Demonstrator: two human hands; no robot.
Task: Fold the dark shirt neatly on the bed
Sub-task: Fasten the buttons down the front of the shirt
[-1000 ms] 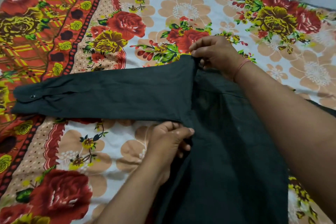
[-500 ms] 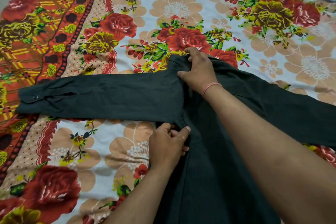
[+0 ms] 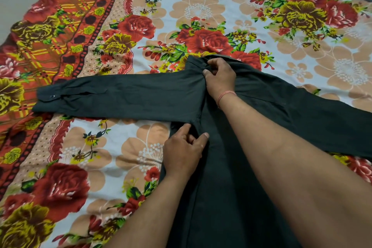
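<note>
Dark shirt (image 3: 231, 167) lies flat on the floral bedsheet (image 3: 201, 12), one sleeve (image 3: 120, 98) stretched sideways. Right hand (image 3: 220, 78) pinches fabric near its collar; left hand (image 3: 184, 149) pinches its underarm seam. Uneven pulling could skew the fold.
</note>
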